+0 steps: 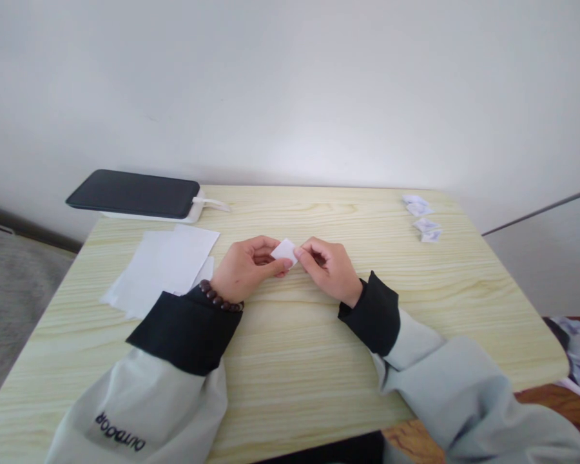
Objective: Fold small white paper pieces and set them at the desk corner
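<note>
A small folded white paper piece is held between both hands at the middle of the light wooden table. My left hand pinches its left side, fingers curled; a dark bead bracelet circles that wrist. My right hand pinches its right edge with thumb and forefinger. Both forearms in grey sleeves with black cuffs rest on the table.
Loose white paper sheets lie left of my hands. A dark phone sits on a white power bank with a cable at the back left. Several small folded paper pieces lie at the back right. The wall stands right behind the table.
</note>
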`<state>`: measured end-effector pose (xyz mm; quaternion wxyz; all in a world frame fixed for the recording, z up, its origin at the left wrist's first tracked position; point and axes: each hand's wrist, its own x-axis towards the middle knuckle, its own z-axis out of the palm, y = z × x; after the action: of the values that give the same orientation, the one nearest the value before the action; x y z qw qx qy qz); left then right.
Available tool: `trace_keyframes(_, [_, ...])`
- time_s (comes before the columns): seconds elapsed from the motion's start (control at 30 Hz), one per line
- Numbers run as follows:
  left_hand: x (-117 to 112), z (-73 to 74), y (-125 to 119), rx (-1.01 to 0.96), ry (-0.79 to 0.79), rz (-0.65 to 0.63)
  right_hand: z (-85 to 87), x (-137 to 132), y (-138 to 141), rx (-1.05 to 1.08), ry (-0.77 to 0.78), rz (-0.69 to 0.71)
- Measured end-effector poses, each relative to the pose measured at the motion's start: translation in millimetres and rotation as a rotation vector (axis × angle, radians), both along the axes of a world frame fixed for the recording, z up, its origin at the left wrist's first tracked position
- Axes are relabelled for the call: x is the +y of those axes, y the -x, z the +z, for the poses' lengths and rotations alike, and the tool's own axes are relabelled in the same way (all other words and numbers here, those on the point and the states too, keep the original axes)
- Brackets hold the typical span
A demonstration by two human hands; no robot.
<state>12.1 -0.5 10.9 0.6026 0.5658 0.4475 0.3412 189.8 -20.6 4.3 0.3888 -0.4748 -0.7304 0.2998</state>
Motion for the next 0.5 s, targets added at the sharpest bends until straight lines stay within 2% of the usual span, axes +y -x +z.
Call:
trace_keyframes(0.13, [-0.3,-1.5,-0.2,0.0,-0.033,-0.037,0.3,-0.2,-0.2,-0.004,0.011,0.025])
trace_keyframes(0.27, [0.1,-5.4,0.5,0.004,-0.108,-0.017,0.5,-0.3,-0.3,0.011,0.001,-0.022])
trace_keyframes(0.37, [0.8,-9.0,1.8,0.025,-0.286,-0.016,0.3,-0.1,-0.3,0.04,0.014,-0.089])
trace_keyframes(0.5, [1.4,-10.3,3.3,0.171,-0.592,-0.025,0.1,0.7,0.9,0.038,0.024,-0.12])
